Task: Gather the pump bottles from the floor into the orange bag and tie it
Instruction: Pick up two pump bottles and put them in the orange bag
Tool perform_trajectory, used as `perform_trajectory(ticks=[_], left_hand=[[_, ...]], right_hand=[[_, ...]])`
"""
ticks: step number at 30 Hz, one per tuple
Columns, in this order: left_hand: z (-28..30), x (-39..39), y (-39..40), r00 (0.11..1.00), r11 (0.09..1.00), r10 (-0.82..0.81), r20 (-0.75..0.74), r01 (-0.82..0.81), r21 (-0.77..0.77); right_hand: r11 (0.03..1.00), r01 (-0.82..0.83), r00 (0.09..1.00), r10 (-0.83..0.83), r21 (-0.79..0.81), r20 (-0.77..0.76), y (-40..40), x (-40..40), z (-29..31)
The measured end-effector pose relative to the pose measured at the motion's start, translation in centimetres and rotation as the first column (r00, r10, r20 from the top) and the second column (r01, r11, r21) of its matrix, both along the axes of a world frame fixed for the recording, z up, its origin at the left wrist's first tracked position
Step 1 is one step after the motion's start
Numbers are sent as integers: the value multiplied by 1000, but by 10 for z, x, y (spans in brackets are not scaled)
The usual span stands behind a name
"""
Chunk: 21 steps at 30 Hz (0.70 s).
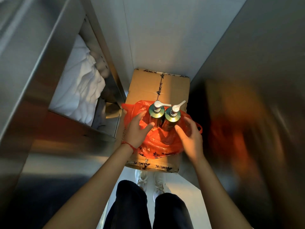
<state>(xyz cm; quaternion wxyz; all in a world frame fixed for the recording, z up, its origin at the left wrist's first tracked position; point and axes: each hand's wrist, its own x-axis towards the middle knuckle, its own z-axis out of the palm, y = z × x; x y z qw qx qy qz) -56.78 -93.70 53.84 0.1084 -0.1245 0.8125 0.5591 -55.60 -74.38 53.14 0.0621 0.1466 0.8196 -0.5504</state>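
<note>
Two green pump bottles with white pump heads stand upright side by side, the left bottle point(156, 113) and the right bottle point(172, 117), inside the crumpled orange bag point(162, 142). The bag rests on top of a taped cardboard box point(148, 85). My left hand point(138, 129) hovers at the bag's left side, fingers spread, thumb close to the left bottle. My right hand point(190, 136) hovers at the bag's right side, fingers spread, near the right bottle. Neither hand grips anything. The bag's mouth lies open around the bottles.
A steel cabinet point(41, 80) on the left holds crumpled white linen point(82, 85) in an open compartment. A steel wall point(255, 80) closes the right side. A white wall stands behind the box. My white shoes point(151, 180) and dark trousers are just below the box.
</note>
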Motion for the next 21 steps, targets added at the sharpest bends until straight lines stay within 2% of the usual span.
perform_trajectory(ticks=[5,11,15,21], left_hand=[[20,42,-2,996,972,-1,-86,-19,-233],[31,102,9,990,854,5,-142,-78,-514],[43,154,25,980,798,52,-193,-157,-582],[59,232,36,945,731,246,-216,-327,-599]], right_hand=[[977,-134,985,150,167,-85,4,25,21],[921,-313,931,345,229,-114,5,62,34],[839,-446,847,509,312,-157,12,90,42],[692,-605,692,701,393,-170,12,124,62]])
